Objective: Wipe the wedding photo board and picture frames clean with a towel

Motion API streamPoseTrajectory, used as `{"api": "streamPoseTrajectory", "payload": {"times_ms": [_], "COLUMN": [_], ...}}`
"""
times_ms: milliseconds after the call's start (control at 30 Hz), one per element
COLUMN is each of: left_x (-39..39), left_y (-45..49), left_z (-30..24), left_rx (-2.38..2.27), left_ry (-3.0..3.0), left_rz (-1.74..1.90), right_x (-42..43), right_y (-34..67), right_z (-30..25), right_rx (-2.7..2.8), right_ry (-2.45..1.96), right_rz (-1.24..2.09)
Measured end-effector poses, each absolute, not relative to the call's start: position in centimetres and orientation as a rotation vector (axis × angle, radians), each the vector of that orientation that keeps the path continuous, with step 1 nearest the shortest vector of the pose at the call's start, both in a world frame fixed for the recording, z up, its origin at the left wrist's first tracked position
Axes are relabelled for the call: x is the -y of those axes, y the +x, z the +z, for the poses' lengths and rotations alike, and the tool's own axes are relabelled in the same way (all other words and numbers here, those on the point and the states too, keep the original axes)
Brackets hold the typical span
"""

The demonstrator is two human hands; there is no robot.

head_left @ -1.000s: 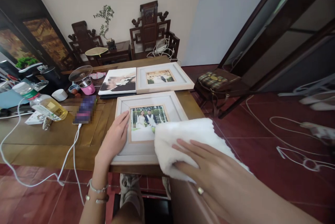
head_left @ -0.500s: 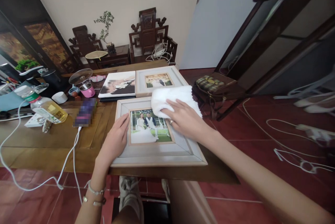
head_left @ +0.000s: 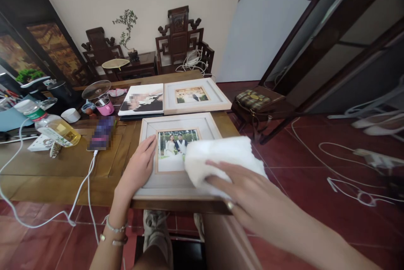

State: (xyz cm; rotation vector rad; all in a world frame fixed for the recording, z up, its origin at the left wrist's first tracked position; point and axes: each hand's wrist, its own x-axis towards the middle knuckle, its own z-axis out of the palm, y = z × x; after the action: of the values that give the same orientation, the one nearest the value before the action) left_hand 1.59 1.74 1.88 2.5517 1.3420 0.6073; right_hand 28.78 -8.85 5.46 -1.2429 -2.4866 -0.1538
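A white cloth (head_left: 221, 152) is bunched in my right hand (head_left: 243, 186), its fingers pressing into the folds. It lies over the right side of a pale picture frame (head_left: 181, 191), hiding that border and part of the photo (head_left: 172, 148) of two people in wedding clothes. My left hand (head_left: 139, 167) steadies the same frame by its left edge, fingers stretched along the border and thumb hidden. The frame rests flat near the front edge of the wooden table (head_left: 123, 177).
Behind lie a second framed photo (head_left: 217, 95) and a white-covered album (head_left: 145, 89). Leftward are a charging phone (head_left: 102, 133), a bottle of yellow liquid (head_left: 59, 129), a pink cup (head_left: 105, 107) and a white cable (head_left: 85, 186). A plaid bag (head_left: 254, 99) sits on a chair at right.
My right hand has swept the cloth from the frame's upper right toward its lower right, nearer me. The left hand stays on the left edge.
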Motion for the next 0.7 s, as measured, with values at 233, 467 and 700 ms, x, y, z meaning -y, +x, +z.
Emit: {"api": "streamPoseTrajectory", "payload": {"times_ms": [233,467,700], "left_x": [-1.9,-1.7,-1.5], "left_y": [1.2,1.6,1.7], "left_z": [1.6,1.6,1.8], "left_rx": [-1.304,-1.347,-1.367], "left_ry": [2.579,2.523,2.524], "left_rz": [0.592,0.666,0.632], "right_x": [-2.2,0.5,11.3], "right_y": [30.1,28.8,27.1], "right_z": [4.1,4.7,6.4], "right_rx": [2.387,2.552,2.638], "right_ry": [-1.497,-1.335,-1.155], "right_rz": [-0.187,-0.045,0.170]}}
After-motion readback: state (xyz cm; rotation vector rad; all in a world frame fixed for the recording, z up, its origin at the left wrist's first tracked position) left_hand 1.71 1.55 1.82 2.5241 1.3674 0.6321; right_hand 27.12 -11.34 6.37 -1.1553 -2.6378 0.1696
